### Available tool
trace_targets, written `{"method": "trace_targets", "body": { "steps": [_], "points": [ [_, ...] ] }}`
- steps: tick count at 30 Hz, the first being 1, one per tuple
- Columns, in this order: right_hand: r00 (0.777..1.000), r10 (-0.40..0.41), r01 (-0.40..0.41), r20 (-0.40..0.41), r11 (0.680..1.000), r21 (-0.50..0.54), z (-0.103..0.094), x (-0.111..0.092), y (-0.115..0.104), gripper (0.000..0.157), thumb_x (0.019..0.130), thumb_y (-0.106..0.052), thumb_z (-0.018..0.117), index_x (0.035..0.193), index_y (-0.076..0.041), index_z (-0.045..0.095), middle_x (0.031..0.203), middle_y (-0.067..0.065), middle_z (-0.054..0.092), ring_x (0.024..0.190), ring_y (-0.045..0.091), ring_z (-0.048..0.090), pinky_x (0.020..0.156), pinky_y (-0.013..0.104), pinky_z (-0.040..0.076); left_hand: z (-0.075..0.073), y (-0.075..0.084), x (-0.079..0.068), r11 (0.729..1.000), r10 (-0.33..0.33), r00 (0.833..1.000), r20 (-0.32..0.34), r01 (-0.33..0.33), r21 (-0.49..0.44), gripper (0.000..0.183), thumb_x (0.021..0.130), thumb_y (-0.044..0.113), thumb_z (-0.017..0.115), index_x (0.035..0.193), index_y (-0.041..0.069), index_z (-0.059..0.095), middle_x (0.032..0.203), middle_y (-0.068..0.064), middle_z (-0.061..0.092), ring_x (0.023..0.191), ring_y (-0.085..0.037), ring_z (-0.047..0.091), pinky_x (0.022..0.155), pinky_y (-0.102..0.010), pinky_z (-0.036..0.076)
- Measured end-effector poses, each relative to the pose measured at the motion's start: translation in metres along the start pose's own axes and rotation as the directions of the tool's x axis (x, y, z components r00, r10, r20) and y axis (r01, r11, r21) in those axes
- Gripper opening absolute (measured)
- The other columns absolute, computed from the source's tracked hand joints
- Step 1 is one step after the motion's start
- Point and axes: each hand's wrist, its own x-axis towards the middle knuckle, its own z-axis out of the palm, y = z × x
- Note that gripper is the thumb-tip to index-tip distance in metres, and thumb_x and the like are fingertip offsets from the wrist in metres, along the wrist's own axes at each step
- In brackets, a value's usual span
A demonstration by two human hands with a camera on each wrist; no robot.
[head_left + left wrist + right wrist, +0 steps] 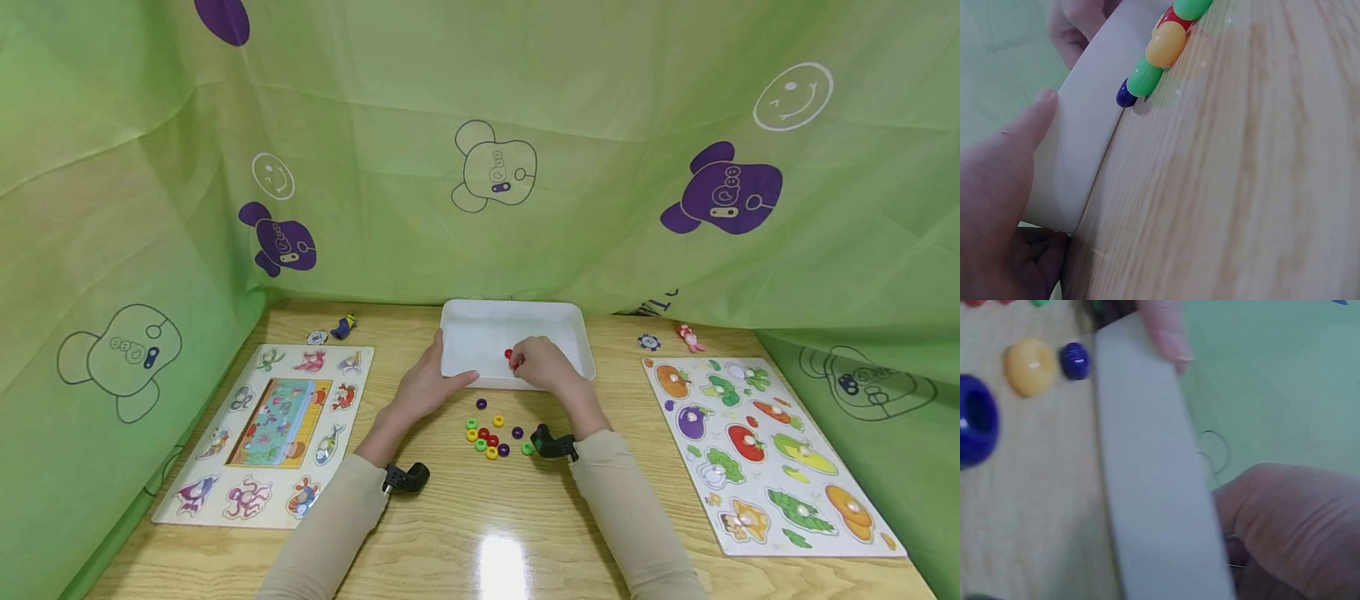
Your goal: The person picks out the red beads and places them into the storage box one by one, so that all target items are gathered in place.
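My left hand holds the near left corner of a white tray, its fingers along the left side and its thumb at the front rim. In the left wrist view the thumb lies against the tray wall. Over the tray's front part, my right hand has curled fingers, pinching at small red beads low inside the tray. The right wrist view hides those fingertips behind the tray wall. Several loose ring beads, such as a yellow bead and a purple bead, lie before the tray.
A sea-animal puzzle board lies at the left and a vegetable puzzle board at the right. Behind them are small figures and poker chips. Green printed cloth walls in the back and sides of the wooden table.
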Motion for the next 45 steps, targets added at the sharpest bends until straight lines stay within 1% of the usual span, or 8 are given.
{"method": "trace_targets", "body": {
  "steps": [7,14,20,25,30,36,40,45],
  "points": [
    [0.994,0.017,-0.020,-0.108,0.999,-0.028,0.011,0.007,0.005,0.015,0.076,-0.003,0.061,0.085,-0.010,0.070,0.086,0.003,0.067,0.070,0.018,0.055,0.058,0.027,0.043,-0.001,0.002,-0.001,1.000,-0.010,1.000,0.014,0.010,-0.002,0.112,0.072,0.073,0.056,0.150,0.018,-0.003,0.156,-0.009,0.016,0.139,-0.031,0.027,0.107,-0.052,0.033],
    [0.994,0.040,-0.039,-0.101,0.999,0.018,0.003,0.001,0.002,0.021,0.076,-0.002,0.062,0.094,-0.009,0.069,0.082,0.004,0.064,0.058,0.018,0.049,0.048,0.026,0.038,0.000,0.000,-0.001,1.000,-0.008,1.000,-0.004,0.008,-0.012,0.111,0.073,0.071,0.058,0.150,0.019,-0.002,0.156,-0.007,0.017,0.139,-0.030,0.029,0.107,-0.052,0.033],
    [0.991,-0.102,0.098,-0.091,0.994,-0.047,-0.009,-0.016,-0.013,0.023,0.082,-0.006,0.061,0.103,-0.009,0.070,0.094,0.003,0.067,0.072,0.016,0.054,0.063,0.027,0.045,0.000,0.000,0.000,1.000,0.001,1.000,0.003,-0.001,-0.012,0.110,0.074,0.070,0.058,0.150,0.018,-0.003,0.156,-0.008,0.017,0.138,-0.032,0.029,0.106,-0.053,0.034],
    [0.970,-0.231,0.222,-0.074,0.968,-0.115,-0.015,-0.038,-0.028,0.019,0.084,-0.007,0.064,0.101,-0.010,0.070,0.086,-0.001,0.063,0.072,0.012,0.053,0.063,0.025,0.045,-0.001,0.001,0.000,1.000,-0.001,1.000,0.004,0.001,-0.007,0.113,0.072,0.073,0.056,0.150,0.018,-0.002,0.156,-0.008,0.018,0.137,-0.031,0.031,0.105,-0.053,0.035],
    [0.951,-0.310,0.309,-0.002,0.946,-0.095,-0.014,-0.058,-0.039,0.017,0.083,-0.006,0.064,0.098,-0.012,0.070,0.084,-0.002,0.065,0.071,0.009,0.053,0.065,0.025,0.046,-0.002,0.001,-0.001,1.000,-0.015,1.000,0.008,0.015,0.005,0.113,0.071,0.075,0.055,0.150,0.019,-0.003,0.156,-0.008,0.017,0.138,-0.031,0.029,0.106,-0.052,0.034],
    [0.902,-0.414,0.422,0.126,0.905,-0.050,0.006,-0.073,-0.047,0.015,0.085,-0.011,0.065,0.097,-0.016,0.071,0.092,-0.003,0.067,0.075,0.005,0.057,0.067,0.020,0.048,-0.003,0.001,-0.001,1.000,0.019,1.000,0.000,-0.019,0.000,0.110,0.073,0.072,0.056,0.149,0.024,-0.007,0.156,-0.007,0.018,0.137,-0.031,0.032,0.104,-0.053,0.036],
    [0.870,-0.475,0.490,0.134,0.864,-0.118,0.022,-0.076,-0.049,0.010,0.084,-0.015,0.067,0.092,-0.017,0.071,0.090,-0.007,0.065,0.079,0.003,0.056,0.070,0.018,0.049,-0.003,0.001,-0.002,1.000,0.027,1.000,0.000,-0.027,0.001,0.110,0.073,0.073,0.055,0.149,0.025,-0.008,0.156,-0.007,0.019,0.137,-0.029,0.033,0.103,-0.052,0.037],
    [0.853,-0.504,0.520,0.135,0.841,-0.150,0.032,-0.077,-0.051,0.007,0.084,-0.012,0.067,0.086,-0.017,0.071,0.084,-0.007,0.063,0.074,0.003,0.053,0.068,0.017,0.048,-0.002,0.002,-0.003,1.000,0.019,1.000,0.000,-0.019,0.014,0.111,0.072,0.074,0.054,0.150,0.020,-0.004,0.156,-0.006,0.017,0.138,-0.029,0.031,0.103,-0.051,0.037]
  ]
}}
